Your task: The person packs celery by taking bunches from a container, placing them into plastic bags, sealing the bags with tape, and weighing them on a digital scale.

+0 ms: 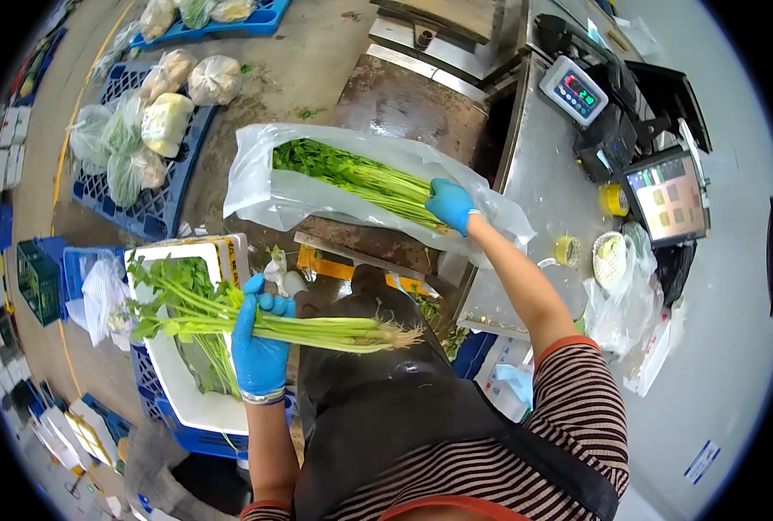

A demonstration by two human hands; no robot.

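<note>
My left hand (261, 340), in a blue glove, is closed around a bunch of celery (338, 330), its roots pointing right and its leaves left. Below its leaves stands a white foam box (174, 360) with more celery (197, 286) in it. My right hand (450, 207), also gloved in blue, grips the stalk ends of a larger celery bundle (360, 184). That bundle lies on a spread clear plastic bag (252, 187), which rests over a brown, stained platform (408, 104). The fingertips of my right hand are partly hidden.
At right, a steel table (516, 278) carries a lit scale display (575, 91), a touchscreen (667, 198), tape rolls (613, 200) and plastic bags (625, 304). Bagged vegetables (167, 124) sit on a blue pallet (139, 213) at left. A green crate (37, 280) stands farther left.
</note>
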